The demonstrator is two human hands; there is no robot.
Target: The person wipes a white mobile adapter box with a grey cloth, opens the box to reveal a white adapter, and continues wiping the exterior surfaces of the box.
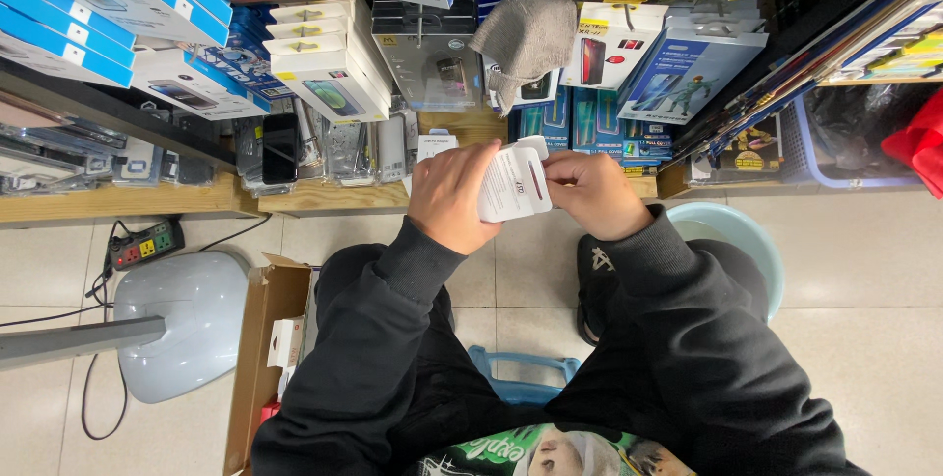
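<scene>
A small white package [513, 184] sits between both hands (above the lap). The left hand [454, 197] grips its left edge with fingers closed; the right hand [592, 193] pinches its right side.

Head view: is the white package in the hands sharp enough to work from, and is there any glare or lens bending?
Head view: the white package between the left hand and right hand is evenly lit, slightly soft, without glare; its small print is too fine to make out; wide-angle bending curves the wooden shelf edge; shadows on the floor tiles are faint.

Matt white card packet [513, 184], knitted wool cap [527, 34]
</scene>
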